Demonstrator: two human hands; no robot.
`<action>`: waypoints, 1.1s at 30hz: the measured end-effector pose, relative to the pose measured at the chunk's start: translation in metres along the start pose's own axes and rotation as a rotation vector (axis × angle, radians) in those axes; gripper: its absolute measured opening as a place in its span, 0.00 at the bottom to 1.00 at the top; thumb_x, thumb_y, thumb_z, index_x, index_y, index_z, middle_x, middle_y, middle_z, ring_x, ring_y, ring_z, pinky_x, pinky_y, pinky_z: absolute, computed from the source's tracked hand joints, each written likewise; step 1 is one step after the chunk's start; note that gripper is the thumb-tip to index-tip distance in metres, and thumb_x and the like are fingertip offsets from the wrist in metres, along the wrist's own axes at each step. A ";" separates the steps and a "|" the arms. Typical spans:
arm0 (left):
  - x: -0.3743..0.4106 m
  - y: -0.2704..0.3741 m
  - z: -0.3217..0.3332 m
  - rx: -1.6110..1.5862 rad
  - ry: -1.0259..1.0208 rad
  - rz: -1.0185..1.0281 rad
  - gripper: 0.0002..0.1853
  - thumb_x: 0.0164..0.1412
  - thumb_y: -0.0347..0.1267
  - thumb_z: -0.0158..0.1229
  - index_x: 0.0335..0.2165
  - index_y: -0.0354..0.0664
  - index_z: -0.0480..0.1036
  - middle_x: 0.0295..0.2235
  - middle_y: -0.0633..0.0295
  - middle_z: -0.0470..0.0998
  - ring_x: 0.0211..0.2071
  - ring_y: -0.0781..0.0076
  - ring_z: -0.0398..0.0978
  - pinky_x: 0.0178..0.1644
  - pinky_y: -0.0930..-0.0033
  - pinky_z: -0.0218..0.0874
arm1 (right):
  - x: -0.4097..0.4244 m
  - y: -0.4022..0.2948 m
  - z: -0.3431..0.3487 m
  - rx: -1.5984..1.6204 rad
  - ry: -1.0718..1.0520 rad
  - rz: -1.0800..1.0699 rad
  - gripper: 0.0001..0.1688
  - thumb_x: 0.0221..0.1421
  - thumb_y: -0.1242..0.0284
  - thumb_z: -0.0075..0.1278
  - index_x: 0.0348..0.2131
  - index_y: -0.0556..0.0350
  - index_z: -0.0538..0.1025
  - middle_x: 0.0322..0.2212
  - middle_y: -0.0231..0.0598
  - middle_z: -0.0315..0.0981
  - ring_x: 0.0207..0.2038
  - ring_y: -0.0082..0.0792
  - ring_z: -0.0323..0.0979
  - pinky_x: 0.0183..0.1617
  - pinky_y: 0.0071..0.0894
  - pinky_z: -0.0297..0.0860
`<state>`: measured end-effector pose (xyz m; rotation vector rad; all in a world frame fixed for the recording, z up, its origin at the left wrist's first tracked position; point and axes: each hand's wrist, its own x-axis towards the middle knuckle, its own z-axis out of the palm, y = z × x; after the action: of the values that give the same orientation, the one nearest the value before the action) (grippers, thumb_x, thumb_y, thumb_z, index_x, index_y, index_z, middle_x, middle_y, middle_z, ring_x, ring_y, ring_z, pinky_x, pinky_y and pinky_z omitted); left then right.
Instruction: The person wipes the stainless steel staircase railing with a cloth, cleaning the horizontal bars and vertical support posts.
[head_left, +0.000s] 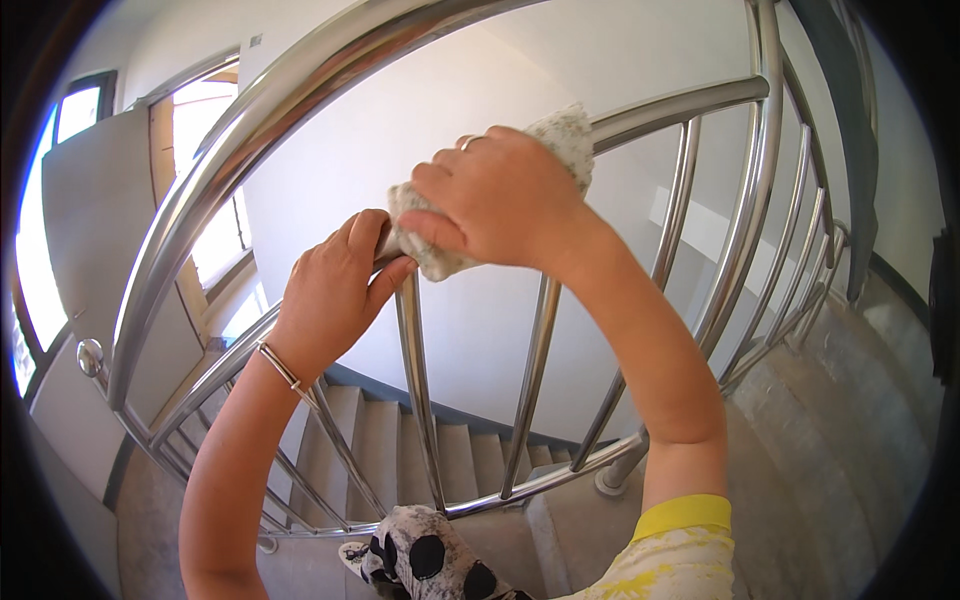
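Note:
My right hand (499, 199) presses a white patterned cloth (564, 142) over the lower horizontal rail (679, 107) of a stainless steel stair railing. The cloth wraps over the rail, and its ends stick out on both sides of the hand. Just to the left, my left hand (330, 281) grips the same rail, fingers over the far side and thumb on the near side. Its thumb lies close to the cloth's left end. Above both hands curves the thick top handrail (300, 94). Metal balusters (416, 375) run down from the gripped rail to a bottom rail (517, 495).
Concrete stairs (382, 442) descend behind the railing, and more steps (832, 420) rise at the right. A thick railing post (742, 210) stands right of my hands. At the left are an open door (105, 217) and a bright window (206, 142). My patterned trouser leg (427, 551) is below.

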<state>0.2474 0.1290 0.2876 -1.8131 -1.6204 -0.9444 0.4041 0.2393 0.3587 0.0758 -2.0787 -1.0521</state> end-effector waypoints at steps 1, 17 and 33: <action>0.001 0.000 0.001 -0.011 0.016 0.006 0.17 0.59 0.40 0.51 0.39 0.38 0.61 0.28 0.50 0.74 0.27 0.53 0.74 0.32 0.61 0.65 | -0.002 0.007 -0.003 -0.004 -0.006 0.005 0.18 0.52 0.56 0.46 0.22 0.51 0.71 0.18 0.35 0.71 0.24 0.37 0.71 0.32 0.34 0.65; 0.045 0.042 0.003 -0.011 -0.005 0.039 0.16 0.58 0.37 0.52 0.39 0.38 0.63 0.27 0.51 0.74 0.30 0.55 0.75 0.35 0.62 0.65 | -0.017 0.043 -0.023 -0.049 0.007 0.053 0.23 0.56 0.56 0.40 0.19 0.51 0.73 0.16 0.38 0.72 0.22 0.40 0.71 0.33 0.37 0.66; 0.042 0.044 0.013 0.013 0.051 -0.014 0.19 0.59 0.39 0.52 0.42 0.37 0.62 0.26 0.52 0.72 0.22 0.64 0.70 0.30 0.68 0.62 | -0.079 0.170 -0.085 -0.311 0.044 0.384 0.15 0.57 0.68 0.39 0.38 0.49 0.76 0.30 0.41 0.74 0.34 0.46 0.68 0.40 0.36 0.64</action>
<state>0.2947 0.1588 0.3148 -1.7576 -1.6061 -0.9761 0.5622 0.3241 0.4585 -0.4351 -1.7728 -1.1022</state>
